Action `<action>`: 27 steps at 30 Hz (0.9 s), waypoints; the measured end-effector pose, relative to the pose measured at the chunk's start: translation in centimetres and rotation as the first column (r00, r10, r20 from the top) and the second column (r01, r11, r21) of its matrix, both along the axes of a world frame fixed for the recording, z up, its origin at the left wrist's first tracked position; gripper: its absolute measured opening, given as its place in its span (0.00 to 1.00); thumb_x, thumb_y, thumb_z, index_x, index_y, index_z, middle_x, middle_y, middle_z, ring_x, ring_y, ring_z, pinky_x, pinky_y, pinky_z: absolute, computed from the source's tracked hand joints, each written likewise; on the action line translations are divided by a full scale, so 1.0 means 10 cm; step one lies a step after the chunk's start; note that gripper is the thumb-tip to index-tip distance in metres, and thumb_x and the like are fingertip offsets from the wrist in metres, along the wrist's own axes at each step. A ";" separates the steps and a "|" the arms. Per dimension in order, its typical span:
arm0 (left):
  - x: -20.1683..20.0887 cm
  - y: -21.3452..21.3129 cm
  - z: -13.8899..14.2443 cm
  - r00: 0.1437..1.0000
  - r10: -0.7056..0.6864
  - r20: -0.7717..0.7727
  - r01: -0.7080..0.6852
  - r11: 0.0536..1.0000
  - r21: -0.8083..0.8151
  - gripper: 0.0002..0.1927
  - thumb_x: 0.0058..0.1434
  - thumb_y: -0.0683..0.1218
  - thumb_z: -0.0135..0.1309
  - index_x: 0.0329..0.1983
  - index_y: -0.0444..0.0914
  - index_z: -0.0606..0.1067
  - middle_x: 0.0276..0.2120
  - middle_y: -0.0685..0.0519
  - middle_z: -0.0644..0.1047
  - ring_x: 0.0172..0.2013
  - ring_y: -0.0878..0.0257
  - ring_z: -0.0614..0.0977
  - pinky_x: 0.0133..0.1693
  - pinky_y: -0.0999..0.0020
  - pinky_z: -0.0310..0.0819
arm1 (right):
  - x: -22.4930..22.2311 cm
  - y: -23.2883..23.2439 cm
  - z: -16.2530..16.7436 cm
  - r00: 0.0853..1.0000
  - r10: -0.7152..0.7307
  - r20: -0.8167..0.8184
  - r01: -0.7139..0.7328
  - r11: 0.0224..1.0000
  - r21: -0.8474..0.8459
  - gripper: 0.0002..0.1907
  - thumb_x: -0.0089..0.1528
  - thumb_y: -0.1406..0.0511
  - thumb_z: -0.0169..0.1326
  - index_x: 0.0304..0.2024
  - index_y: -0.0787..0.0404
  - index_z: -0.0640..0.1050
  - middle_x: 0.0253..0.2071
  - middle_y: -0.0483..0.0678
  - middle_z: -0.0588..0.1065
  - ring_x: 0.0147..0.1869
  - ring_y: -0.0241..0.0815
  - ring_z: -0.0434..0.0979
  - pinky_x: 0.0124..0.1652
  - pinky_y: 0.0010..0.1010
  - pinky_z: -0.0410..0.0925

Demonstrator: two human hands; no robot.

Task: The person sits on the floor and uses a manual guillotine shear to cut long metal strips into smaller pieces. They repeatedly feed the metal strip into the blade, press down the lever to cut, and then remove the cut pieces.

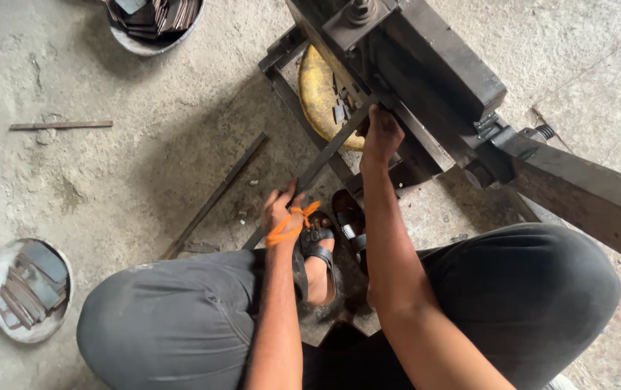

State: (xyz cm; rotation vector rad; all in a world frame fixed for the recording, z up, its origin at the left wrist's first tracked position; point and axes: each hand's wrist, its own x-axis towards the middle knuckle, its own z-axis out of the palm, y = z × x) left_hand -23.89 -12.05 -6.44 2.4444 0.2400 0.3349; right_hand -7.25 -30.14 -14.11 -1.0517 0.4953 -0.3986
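Observation:
I squat on a concrete floor in front of a heavy black metal shearing machine (426, 72). A long flat metal strip (325, 155) runs from near my feet up into the machine. My left hand (281, 213), with an orange band around the wrist, grips the strip's lower end. My right hand (380, 133) holds the strip higher up, right at the machine's blade. A yellow pan (318, 94) under the machine holds several small cut metal pieces.
A round metal bowl (29, 289) of flat metal pieces sits at the lower left. Another bowl (153, 25) of pieces is at the top. A loose metal bar (216, 195) and a short strip (61, 125) lie on the floor. The machine's lever (585, 195) extends right.

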 end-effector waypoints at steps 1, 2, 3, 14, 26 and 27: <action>0.02 0.03 -0.10 1.000 -0.025 0.002 0.025 0.999 -0.046 0.21 0.57 0.45 0.66 0.56 0.44 0.82 0.37 0.48 0.78 0.38 0.49 0.82 0.40 0.58 0.76 | -0.03 0.01 0.01 1.000 -0.009 0.018 0.009 1.000 -0.025 0.12 0.66 0.67 0.60 0.29 0.66 0.77 0.23 0.47 0.76 0.23 0.34 0.72 0.24 0.28 0.65; 0.05 0.06 -0.18 0.999 -0.054 0.010 0.054 0.994 -0.092 0.22 0.57 0.45 0.66 0.56 0.44 0.81 0.40 0.47 0.79 0.40 0.49 0.82 0.41 0.58 0.77 | -0.07 0.01 0.01 1.000 -0.016 0.001 0.017 0.995 -0.102 0.12 0.67 0.67 0.59 0.29 0.66 0.78 0.23 0.46 0.75 0.23 0.33 0.72 0.24 0.28 0.64; 0.09 0.10 -0.25 0.997 -0.072 -0.025 0.068 0.989 -0.128 0.21 0.57 0.45 0.66 0.55 0.43 0.81 0.40 0.47 0.79 0.40 0.49 0.82 0.42 0.59 0.77 | -0.13 0.02 0.02 1.000 -0.027 -0.011 0.025 0.984 -0.176 0.11 0.67 0.67 0.58 0.30 0.66 0.78 0.23 0.46 0.75 0.23 0.32 0.71 0.24 0.27 0.63; 0.83 0.50 -0.29 0.906 -0.271 -0.325 0.196 0.949 -0.245 0.18 0.61 0.46 0.63 0.55 0.43 0.81 0.38 0.49 0.78 0.38 0.54 0.82 0.40 0.60 0.74 | -0.27 0.07 0.04 0.978 -0.198 0.062 0.206 0.966 -0.155 0.09 0.68 0.68 0.56 0.34 0.67 0.74 0.26 0.46 0.76 0.26 0.34 0.77 0.27 0.26 0.70; 0.32 0.42 -0.41 0.970 -0.243 -0.008 0.237 0.954 -0.181 0.20 0.58 0.43 0.64 0.54 0.37 0.80 0.39 0.44 0.78 0.40 0.49 0.83 0.42 0.57 0.77 | -0.46 0.43 0.01 0.997 -0.015 0.079 0.013 1.000 0.026 0.10 0.68 0.67 0.45 0.43 0.67 0.75 0.24 0.55 0.76 0.23 0.45 0.75 0.27 0.32 0.66; 0.28 0.48 -0.45 0.978 -0.206 -0.029 0.197 0.962 -0.187 0.19 0.57 0.42 0.65 0.53 0.37 0.80 0.41 0.44 0.80 0.41 0.49 0.84 0.42 0.58 0.77 | -0.48 0.41 0.04 0.998 -0.024 0.060 0.023 1.000 0.017 0.10 0.68 0.66 0.45 0.43 0.68 0.75 0.24 0.55 0.76 0.22 0.45 0.73 0.25 0.32 0.63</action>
